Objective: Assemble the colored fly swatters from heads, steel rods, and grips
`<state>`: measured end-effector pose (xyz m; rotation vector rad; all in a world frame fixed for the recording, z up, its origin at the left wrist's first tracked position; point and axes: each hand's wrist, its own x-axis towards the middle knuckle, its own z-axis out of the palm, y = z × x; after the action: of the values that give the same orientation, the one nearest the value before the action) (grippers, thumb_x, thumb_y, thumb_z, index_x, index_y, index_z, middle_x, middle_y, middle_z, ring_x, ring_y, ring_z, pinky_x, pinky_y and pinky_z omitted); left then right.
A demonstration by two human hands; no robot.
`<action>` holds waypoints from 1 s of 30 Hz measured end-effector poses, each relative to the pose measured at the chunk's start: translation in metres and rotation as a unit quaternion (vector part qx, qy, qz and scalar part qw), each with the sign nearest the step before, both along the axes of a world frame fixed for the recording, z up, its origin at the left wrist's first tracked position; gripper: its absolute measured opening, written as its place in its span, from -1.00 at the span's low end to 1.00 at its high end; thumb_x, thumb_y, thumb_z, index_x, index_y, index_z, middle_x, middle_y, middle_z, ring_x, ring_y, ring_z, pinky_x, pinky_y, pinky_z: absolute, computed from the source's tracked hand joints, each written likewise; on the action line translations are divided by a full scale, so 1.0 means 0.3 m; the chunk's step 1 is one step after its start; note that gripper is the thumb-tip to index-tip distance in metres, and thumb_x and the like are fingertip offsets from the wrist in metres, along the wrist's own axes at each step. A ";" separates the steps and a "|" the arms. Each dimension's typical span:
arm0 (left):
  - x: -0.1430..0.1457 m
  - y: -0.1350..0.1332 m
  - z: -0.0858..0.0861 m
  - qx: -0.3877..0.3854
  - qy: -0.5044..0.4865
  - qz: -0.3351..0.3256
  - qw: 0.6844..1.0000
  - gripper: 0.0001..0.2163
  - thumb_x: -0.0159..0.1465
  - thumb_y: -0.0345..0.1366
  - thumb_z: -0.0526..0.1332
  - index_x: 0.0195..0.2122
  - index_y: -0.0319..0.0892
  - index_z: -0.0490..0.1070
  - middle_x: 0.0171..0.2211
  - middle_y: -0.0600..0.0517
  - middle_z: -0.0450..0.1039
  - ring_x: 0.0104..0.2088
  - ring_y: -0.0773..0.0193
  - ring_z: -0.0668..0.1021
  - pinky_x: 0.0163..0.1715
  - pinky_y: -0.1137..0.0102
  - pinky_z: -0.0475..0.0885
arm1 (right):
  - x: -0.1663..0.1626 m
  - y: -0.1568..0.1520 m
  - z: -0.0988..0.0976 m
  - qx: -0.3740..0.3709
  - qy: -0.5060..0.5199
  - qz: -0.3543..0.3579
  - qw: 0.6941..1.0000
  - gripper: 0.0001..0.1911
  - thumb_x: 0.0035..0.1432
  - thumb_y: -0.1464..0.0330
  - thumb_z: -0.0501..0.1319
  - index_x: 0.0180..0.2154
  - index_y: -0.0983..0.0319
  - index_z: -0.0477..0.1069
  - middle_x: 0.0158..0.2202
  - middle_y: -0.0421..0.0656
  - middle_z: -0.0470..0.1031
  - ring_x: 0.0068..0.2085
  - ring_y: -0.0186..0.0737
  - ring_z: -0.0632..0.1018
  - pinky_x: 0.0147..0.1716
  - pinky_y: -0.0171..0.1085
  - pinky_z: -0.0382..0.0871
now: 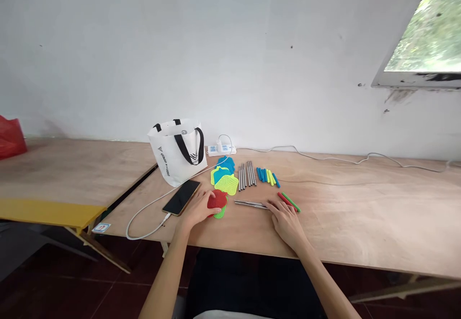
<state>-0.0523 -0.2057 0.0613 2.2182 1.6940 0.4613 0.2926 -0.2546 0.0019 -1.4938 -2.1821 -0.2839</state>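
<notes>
My left hand (pixel 199 207) curls its fingers and thumb over the left edge of a red mesh fly swatter head (pixel 217 199). Beneath that piece, a green mesh swatter head (pixel 220 212) partly shows. My right hand (pixel 286 220) lies palm down with fingers stretched out, over the right ends of thin metal rods (pixel 250 204). A red handle tube (pixel 283 197) is partly hidden by its fingers, and a green handle tube (pixel 291 202) lies alongside. Farther back are yellow mesh swatter heads (pixel 226 184) and blue ones (pixel 226 164).
Several metal rods (pixel 247 175) stand in rows beside short blue and yellow tubes (pixel 268 176). A phone (pixel 182 197) on a white charging cable (pixel 144 206) lies left, before a white tote bag (pixel 171 153). A power strip (pixel 220 150) sits by the wall.
</notes>
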 end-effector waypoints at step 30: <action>0.348 -0.102 -0.055 0.099 -0.049 -0.128 0.986 -0.87 0.43 -0.22 0.20 -0.08 -0.07 0.50 -0.12 0.02 0.45 -0.03 0.13 0.49 0.03 0.19 0.33 | 0.175 0.022 0.019 -0.008 0.073 -0.117 0.990 -0.57 0.38 0.33 -0.03 0.16 0.04 0.43 0.07 -0.11 0.56 0.04 -0.04 0.52 -0.02 -0.06 0.33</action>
<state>0.0521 -0.2364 0.0450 2.4653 1.3396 0.6860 0.3452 -0.2479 0.0077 -1.7257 -1.9012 -0.2275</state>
